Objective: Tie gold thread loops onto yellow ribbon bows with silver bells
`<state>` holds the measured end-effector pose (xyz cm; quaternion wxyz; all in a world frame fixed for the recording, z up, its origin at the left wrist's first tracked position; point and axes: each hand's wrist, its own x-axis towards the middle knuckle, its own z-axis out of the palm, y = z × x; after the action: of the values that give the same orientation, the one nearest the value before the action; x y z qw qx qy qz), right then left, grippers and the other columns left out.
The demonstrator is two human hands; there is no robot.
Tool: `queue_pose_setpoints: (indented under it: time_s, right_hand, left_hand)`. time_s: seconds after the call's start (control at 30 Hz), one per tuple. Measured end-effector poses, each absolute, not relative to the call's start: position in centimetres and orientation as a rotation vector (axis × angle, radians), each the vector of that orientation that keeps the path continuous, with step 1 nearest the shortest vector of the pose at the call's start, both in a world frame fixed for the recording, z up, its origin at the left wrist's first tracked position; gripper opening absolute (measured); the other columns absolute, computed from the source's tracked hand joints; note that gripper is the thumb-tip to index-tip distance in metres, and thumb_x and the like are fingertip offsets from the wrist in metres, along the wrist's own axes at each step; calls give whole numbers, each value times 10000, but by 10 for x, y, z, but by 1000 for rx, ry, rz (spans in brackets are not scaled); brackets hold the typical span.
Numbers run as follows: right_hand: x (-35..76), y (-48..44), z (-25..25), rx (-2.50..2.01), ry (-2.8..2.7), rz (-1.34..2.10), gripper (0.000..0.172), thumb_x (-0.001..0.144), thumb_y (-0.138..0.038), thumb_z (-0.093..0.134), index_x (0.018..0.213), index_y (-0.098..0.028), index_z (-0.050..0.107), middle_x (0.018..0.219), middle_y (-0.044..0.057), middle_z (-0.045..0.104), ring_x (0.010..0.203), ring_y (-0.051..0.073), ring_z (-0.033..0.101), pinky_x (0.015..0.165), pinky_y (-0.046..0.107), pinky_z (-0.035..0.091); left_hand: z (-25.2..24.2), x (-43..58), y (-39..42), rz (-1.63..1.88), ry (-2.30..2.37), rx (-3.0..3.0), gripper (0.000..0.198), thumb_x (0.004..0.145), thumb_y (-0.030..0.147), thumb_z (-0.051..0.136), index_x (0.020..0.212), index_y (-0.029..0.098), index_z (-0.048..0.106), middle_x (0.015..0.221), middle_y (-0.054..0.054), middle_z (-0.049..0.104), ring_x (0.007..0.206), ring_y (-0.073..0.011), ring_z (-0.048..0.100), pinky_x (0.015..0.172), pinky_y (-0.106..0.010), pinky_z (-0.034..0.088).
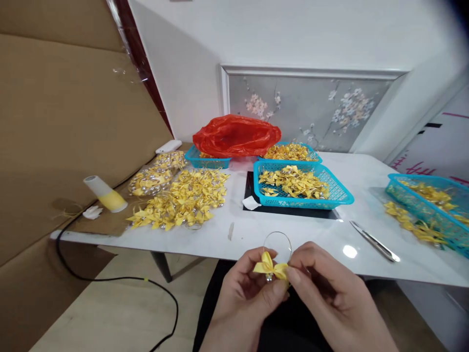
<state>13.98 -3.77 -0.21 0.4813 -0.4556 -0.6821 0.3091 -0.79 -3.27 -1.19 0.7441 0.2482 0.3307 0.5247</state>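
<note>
Near the table's front edge, my left hand [252, 288] is closed on a yellow ribbon bow [269, 266] with a small silver bell [269, 277] at its centre. A thin gold cord loop [277, 233] rises above the bow. Close against it, my right hand [326, 283] pinches at the bow's right side, where the cord comes down; the exact spot between its fingertips is partly hidden. A heap of similar yellow bows with bells [183, 198] lies on the table to the left.
A blue basket [304, 201] of bows stands on a black flat panel [293, 211]. Behind are more blue baskets and a red plastic bag [236, 137]. Tweezers [374, 241] and another basket [425, 200] lie right. Left are a thread cone [106, 194], cardboard [66, 107] and a black cable [110, 279].
</note>
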Motion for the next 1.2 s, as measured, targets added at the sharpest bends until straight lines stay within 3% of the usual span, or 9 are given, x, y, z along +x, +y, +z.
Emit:
queue_pose_setpoints:
  time_s: [0.13,0.33,0.63,0.87,1.03,1.2]
  right_hand:
    - [144,-41,3,-1120,-1557,963,260,999,-346,492,789,-210,564,709,-22,498,587,103,464,514,180,387]
    - [150,-41,2,-1118,-1503,1038,271,1000,-376,500,797,-205,550,707,-29,458,594,99,424,528,182,362]
    - [157,-36,-2,-1096,-1482,1082,269,1009,-389,491,824,-206,562,742,-22,482,640,107,449,563,183,394]
    - [160,-36,-3,-1060,-1498,1054,245,1020,-346,474,830,-212,550,748,-30,489,636,98,464,562,177,397]
    - [161,-37,0,-1073,-1531,1036,231,1016,-316,477,821,-213,548,753,-29,492,637,104,461,565,203,383]
    - [163,-37,0,-1076,-1546,1033,247,1017,-321,471,809,-210,546,741,-31,480,634,108,449,564,214,373]
  left_hand:
    - [-2,-14,-38,1200,707,662,490,604,255,929,1065,253,762,994,-42,742,919,-177,687,836,-244,536]
    - [10,-15,-37,1253,854,904,478,673,206,880,1111,327,731,900,8,730,800,-146,692,759,-216,544]
    - [12,-9,-33,1183,990,935,345,703,214,851,1024,282,747,786,9,718,707,-134,669,676,-213,562]
    - [13,-9,-32,1164,943,928,341,702,216,858,1018,305,765,798,15,729,710,-131,699,674,-182,577]
    - [10,-15,-28,1094,863,1083,342,783,121,783,1004,382,778,932,40,779,771,-105,705,717,-155,578]
    - [7,-17,-24,1070,847,1202,366,799,87,757,997,393,786,909,58,785,784,-89,709,719,-108,558]
